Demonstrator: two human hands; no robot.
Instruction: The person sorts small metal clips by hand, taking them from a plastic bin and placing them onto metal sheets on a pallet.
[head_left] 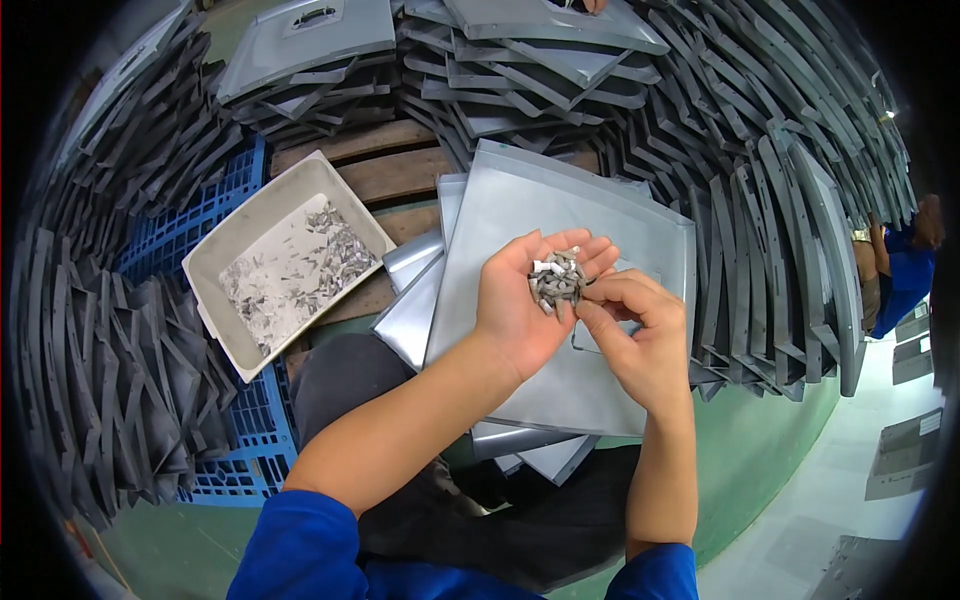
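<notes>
My left hand [520, 310] lies palm up with its fingers stretched out, cupping a heap of small grey and whitish finger-shaped pieces [557, 284]. What exactly these pieces are I cannot tell. From the right, my right hand [640, 330] reaches to the edge of the heap, thumb and forefinger pinched together against it. Whatever sits between those fingertips is too small to make out. Beneath both hands is a flat grey sheet-metal panel [500, 220] with folded edges. It rests on other metal panels [410, 325], which stick out at its left and near sides.
A cream plastic tray [200, 270] with loose small grey pieces and pale dust stands at the left on a wooden pallet [390, 175]. Stacked metal panels [540, 60] surround the spot. A blue plastic pallet [255, 430] lies left; another person in blue [900, 270] is far right.
</notes>
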